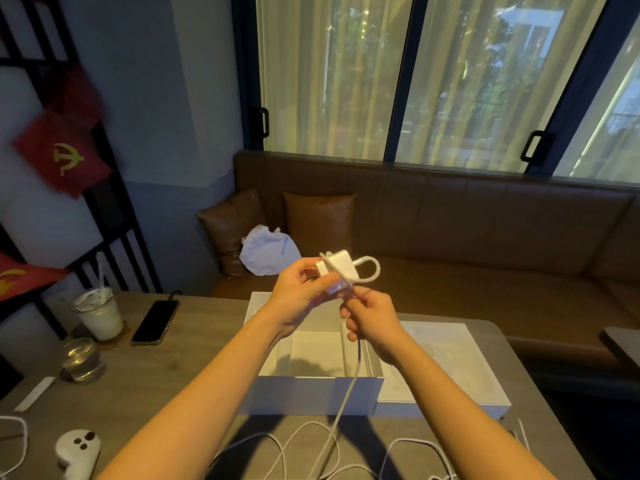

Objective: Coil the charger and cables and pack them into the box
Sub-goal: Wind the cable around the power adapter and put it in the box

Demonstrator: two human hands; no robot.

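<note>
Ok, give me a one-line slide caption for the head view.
Left hand holds the charger, right hand pinches its cable, above the open box.

White charger (337, 270), white cable (341, 407), white box (311, 394) (brown sofa (485, 237) behind)

No legible text, brand or number. Sign only: yellow hammer-and-sickle emblem on red flag (62, 157), upper left. Partial same emblem on second red flag (20, 277) below. Blue print on white bag (268, 251): unreadable.
</note>
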